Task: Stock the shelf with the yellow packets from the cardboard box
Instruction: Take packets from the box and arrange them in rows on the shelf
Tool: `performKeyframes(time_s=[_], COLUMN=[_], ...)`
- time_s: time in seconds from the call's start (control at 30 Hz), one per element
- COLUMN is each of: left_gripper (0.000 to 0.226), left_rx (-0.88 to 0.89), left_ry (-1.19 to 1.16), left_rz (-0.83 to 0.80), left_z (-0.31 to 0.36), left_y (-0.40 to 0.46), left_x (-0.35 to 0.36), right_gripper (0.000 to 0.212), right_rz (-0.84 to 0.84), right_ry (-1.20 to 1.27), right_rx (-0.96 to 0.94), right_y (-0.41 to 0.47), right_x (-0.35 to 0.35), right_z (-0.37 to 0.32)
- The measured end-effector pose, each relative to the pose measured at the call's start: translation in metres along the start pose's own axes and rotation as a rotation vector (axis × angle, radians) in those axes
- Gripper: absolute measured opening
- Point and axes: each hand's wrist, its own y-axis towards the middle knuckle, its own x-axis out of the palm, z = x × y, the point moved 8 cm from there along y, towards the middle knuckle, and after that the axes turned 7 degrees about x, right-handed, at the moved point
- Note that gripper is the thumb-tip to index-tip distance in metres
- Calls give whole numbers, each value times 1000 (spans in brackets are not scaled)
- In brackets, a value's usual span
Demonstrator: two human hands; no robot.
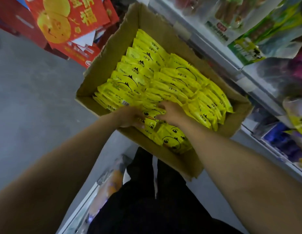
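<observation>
An open cardboard box (89, 81) stands on the floor, packed with several rows of yellow packets (163, 76) printed with black duck faces. Both hands reach into its near end. My left hand (130, 118) curls around the left side of a small bunch of yellow packets (151, 118). My right hand (170, 114) presses on the right side of the same bunch, fingers spread over the packet tops. The shelf (214, 48) runs along the right of the box.
The shelf on the right holds green, purple and clear snack bags (258, 31). Red cartons (66, 22) are stacked at the top left. Grey floor (28, 98) lies left of the box. A lower white shelf with orange packets (109, 186) sits beside my dark trousers.
</observation>
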Motion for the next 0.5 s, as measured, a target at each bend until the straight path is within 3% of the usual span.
performKeyframes(time_s=[0.2,0.33,0.5], left_gripper=[50,42,44], left_rx=[9,42,39], left_ry=[-33,-39,29], left_rz=[-27,55,-11], left_z=[-11,-2,3], left_y=[5,9,22], left_x=[-4,-14,-1], right_gripper=[23,13,11], right_rz=[255,155,236], right_ry=[-1,362,676], right_rx=[16,-37,-136], right_y=[5,-6,-20], right_x=[-1,-14,-81], right_z=[-5,3,14])
